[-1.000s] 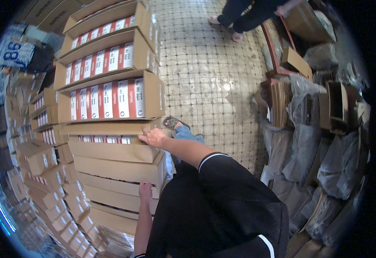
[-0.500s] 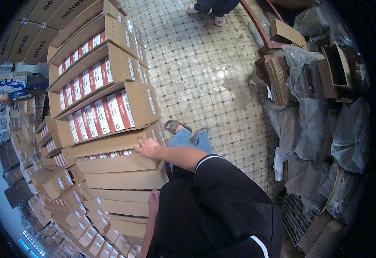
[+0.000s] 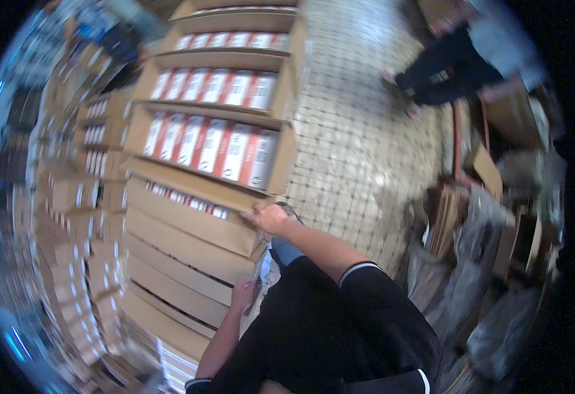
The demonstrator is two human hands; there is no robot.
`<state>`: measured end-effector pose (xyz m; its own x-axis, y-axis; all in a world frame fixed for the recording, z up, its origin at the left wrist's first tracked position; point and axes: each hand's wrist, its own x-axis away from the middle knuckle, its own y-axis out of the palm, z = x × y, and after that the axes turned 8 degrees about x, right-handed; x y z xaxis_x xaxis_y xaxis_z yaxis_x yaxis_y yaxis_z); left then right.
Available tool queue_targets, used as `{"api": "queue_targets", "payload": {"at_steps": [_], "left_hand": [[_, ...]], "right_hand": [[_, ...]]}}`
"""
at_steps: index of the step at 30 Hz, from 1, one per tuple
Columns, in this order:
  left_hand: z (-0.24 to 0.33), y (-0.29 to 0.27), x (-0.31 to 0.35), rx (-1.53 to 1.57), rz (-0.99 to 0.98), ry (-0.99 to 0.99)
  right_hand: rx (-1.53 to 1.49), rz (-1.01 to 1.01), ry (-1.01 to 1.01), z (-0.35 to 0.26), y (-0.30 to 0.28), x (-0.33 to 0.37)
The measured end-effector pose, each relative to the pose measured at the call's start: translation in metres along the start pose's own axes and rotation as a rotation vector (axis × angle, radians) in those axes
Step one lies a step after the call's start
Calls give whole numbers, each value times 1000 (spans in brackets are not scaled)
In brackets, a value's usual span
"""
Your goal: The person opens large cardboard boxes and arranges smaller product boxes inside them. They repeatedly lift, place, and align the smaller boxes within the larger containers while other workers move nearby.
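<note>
A row of open cardboard cartons stands before me, packed with red-and-white shoe boxes [image 3: 218,144]. My right hand [image 3: 271,218] is at the right end of a partly closed carton [image 3: 189,220], its fingers closed over the edge of the flap [image 3: 202,187]. A narrow gap in that carton shows a strip of red-and-white boxes. My left hand [image 3: 243,295] is lower, against the right end of a nearer carton [image 3: 176,246] with its flaps down. Motion blur smears its fingers.
More cartons [image 3: 70,243] are stacked at the left, where a person in a patterned blue top [image 3: 93,23] stands. Another person in dark trousers [image 3: 445,69] is on the tiled floor [image 3: 346,151] at upper right. Flattened cardboard [image 3: 445,223] and plastic wrap [image 3: 478,243] pile at the right.
The view has turned, so the cartons now sit higher and farther right. My right hand stays at the flap. The person at the top has come into fuller view at right.
</note>
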<state>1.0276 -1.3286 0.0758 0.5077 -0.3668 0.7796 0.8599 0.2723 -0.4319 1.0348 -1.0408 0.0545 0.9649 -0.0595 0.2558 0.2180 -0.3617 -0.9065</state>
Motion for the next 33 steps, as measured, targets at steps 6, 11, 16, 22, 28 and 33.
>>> {"api": "queue_targets", "payload": {"at_steps": [6,11,16,22,28,33], "left_hand": [[46,29,-18,61,134,180],[84,35,-43,36,334,296],[109,8,-91,-119,249,161],[106,-11,-122,-146,226,-11],[76,-1,-86,236,579,-173],[67,2,-42,546,704,-460]], "right_hand": [[368,-271,-208,2,-12,-22],[563,-338,-340,-8,4,-35],[463,-259,-360,1,-14,-47],[449,-379,-391,3,-44,-54],[544,-515,-472,-6,-37,-67],[474,-462,-400,0,-30,-77]]}}
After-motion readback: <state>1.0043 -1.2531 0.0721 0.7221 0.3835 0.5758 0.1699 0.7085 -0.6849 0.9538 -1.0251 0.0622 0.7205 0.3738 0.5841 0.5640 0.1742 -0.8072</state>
